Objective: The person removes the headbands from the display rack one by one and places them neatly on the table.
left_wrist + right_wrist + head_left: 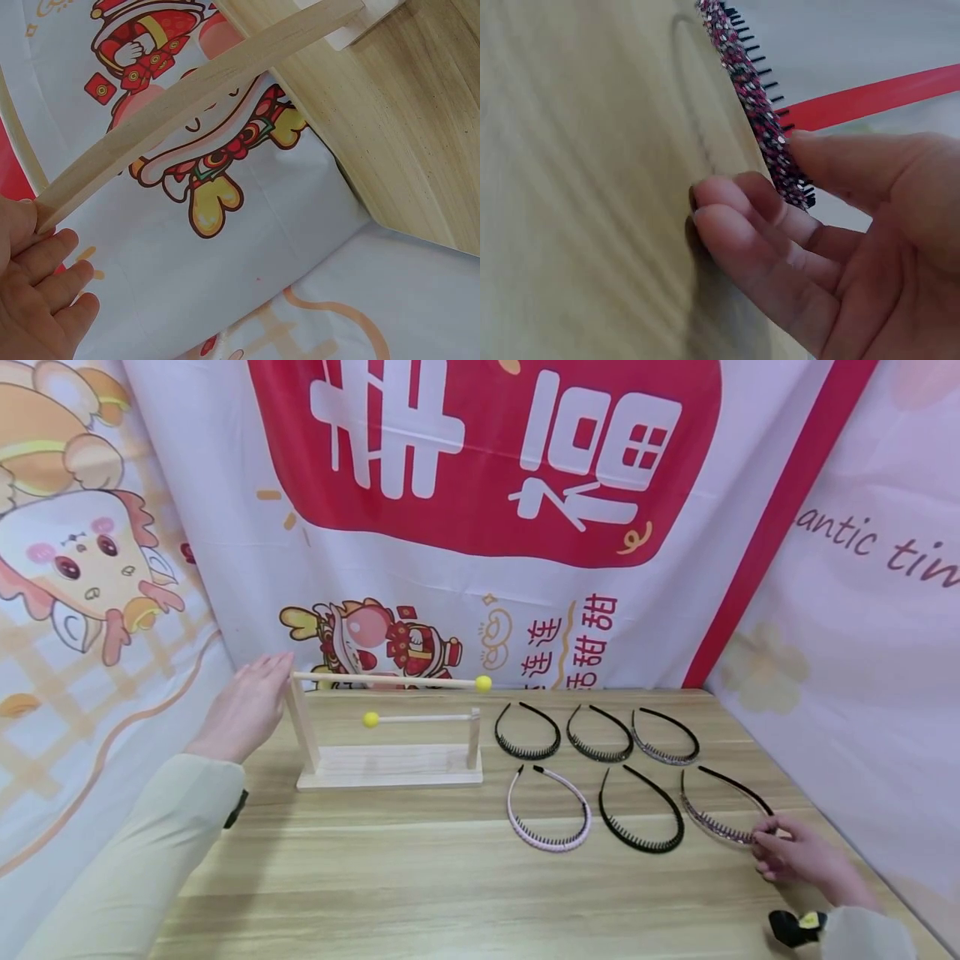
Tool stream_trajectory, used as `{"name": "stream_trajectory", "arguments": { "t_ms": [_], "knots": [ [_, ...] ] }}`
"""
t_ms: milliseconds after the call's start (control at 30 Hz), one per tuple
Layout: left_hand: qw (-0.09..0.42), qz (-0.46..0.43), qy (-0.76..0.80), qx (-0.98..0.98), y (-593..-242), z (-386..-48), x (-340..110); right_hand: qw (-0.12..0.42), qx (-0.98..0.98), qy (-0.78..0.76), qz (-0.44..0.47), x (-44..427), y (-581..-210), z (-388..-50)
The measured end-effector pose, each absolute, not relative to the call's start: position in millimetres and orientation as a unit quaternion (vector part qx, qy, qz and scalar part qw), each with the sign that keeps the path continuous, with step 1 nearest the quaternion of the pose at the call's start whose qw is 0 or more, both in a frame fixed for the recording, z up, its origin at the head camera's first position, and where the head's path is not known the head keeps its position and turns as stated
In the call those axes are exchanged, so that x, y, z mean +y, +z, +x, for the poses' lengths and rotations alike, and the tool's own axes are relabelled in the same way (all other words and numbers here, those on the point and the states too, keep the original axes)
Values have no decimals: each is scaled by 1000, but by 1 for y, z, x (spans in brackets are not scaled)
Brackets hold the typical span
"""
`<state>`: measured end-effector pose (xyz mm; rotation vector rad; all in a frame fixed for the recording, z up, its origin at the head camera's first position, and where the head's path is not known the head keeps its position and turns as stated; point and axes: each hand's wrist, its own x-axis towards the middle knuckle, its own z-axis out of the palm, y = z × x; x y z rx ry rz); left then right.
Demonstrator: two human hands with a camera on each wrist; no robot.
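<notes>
On the table's left stands a pale wooden rack (390, 766) with two posts, each bearing a sideways rod tipped with a yellow ball. My left hand (251, 706) grips the top of its taller left post (187, 97); in the left wrist view the post's end lies against the thumb side of the hand (37, 289). At the right, my right hand (798, 857) pinches a glittery pink, black and silver headband (754, 94) with comb teeth between thumb and fingers. In the head view this headband (712, 824) is the rightmost of the front row.
Beside it lie a black headband (641, 843) and a pink headband (551, 843). Behind them, the back row has two dark headbands (528, 753) (600, 753) and a glittery one (667, 758). Printed cloths (487, 585) hang around the wooden table (420, 885).
</notes>
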<state>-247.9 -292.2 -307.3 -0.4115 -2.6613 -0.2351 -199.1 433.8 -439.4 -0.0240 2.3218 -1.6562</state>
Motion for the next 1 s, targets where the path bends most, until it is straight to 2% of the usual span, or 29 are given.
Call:
{"name": "stream_trajectory", "arguments": {
  "t_ms": [133, 467, 1000],
  "knots": [
    [212, -146, -86, -962, -308, -247, -293, 171, 819, -547, -27, 436, -442, -201],
    [216, -149, -84, -961, -307, -246, -292, 141, 858, -494, 9, 434, -448, -204],
    [217, -150, -95, -960, -308, -247, -293, 155, 852, -499, 8, 435, -444, -204]
  ]
}}
